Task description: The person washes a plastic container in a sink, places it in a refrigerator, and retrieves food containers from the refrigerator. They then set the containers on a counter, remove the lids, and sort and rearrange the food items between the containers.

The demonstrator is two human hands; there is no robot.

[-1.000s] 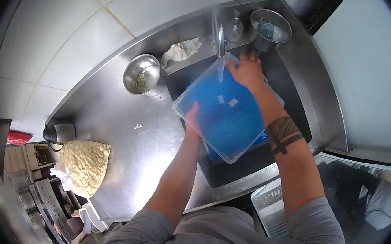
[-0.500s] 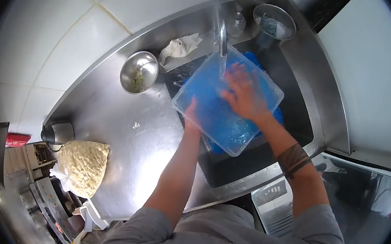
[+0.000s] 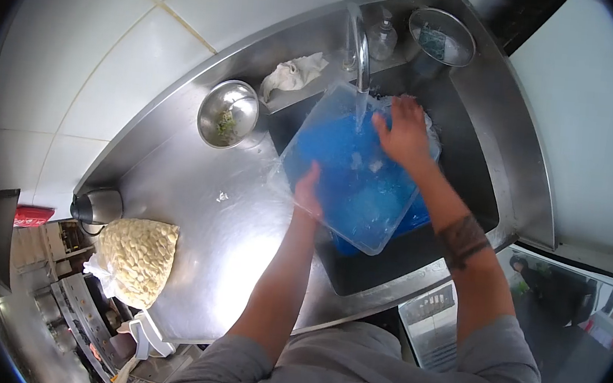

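A clear rectangular plastic lid (image 3: pixel 353 203) is held tilted over the sink, wet on its surface. Water from the curved faucet (image 3: pixel 364 57) runs onto it. My left hand (image 3: pixel 309 192) grips the lid's left edge, thumb on top and the other fingers hidden beneath. At the upper right of the lid, my right hand (image 3: pixel 408 135) is open, fingers stretched out and thumb apart; whether the palm touches the plastic I cannot tell. Under the lid, a blue object (image 3: pixel 415 215) lies in the dark sink basin (image 3: pixel 465 155), mostly covered.
Left of the sink, a steel bowl (image 3: pixel 215 101) holds green scraps. A white cloth (image 3: pixel 294 72) lies on the back ledge, near a clear pump bottle (image 3: pixel 382 40) and a metal container (image 3: pixel 462 48) with a scouring pad. A bag of pale pieces (image 3: pixel 136 260) and a steel jug (image 3: pixel 104 207) stand far left.
My right hand has moved from the middle of the lid to its upper right edge. The lid has turned and tilted a little in my left hand. The view has shifted slightly.
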